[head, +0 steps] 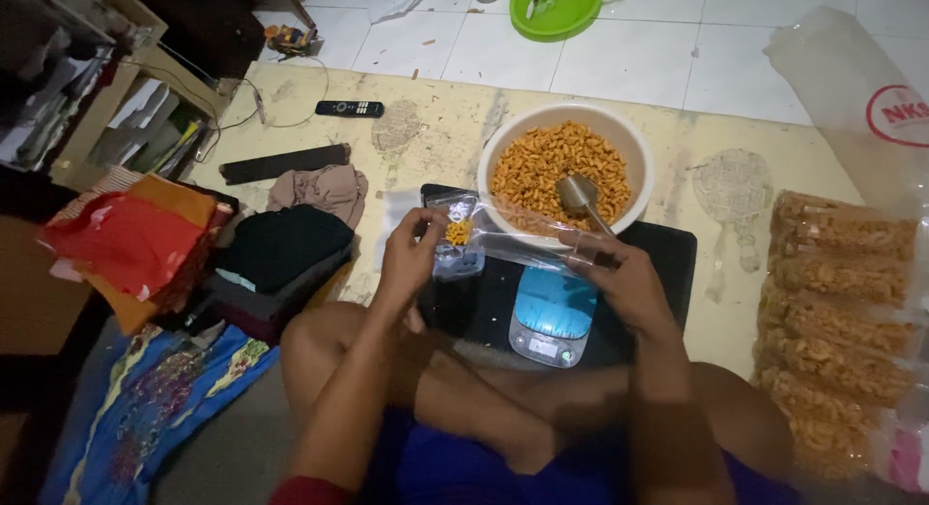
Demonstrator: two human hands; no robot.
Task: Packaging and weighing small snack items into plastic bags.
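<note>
I sit cross-legged on the floor. My left hand [411, 244] pinches one end of a clear plastic bag [513, 239] that holds a few orange snack pieces. My right hand [619, 278] grips the bag's other end and also the handle of a metal scoop [579, 193]. The scoop's bowl rests in a large white bowl [503, 142] full of orange snack pieces. A small blue-topped kitchen scale [552, 316] stands on a black mat [668, 249] just below my hands.
Several filled snack bags [837, 302] lie in a row at the right, under a big clear plastic sack [852, 79]. Folded clothes [281, 249] and red cloth [131, 239] sit at the left. A remote control [349, 108] and a green basin [556, 7] lie farther off.
</note>
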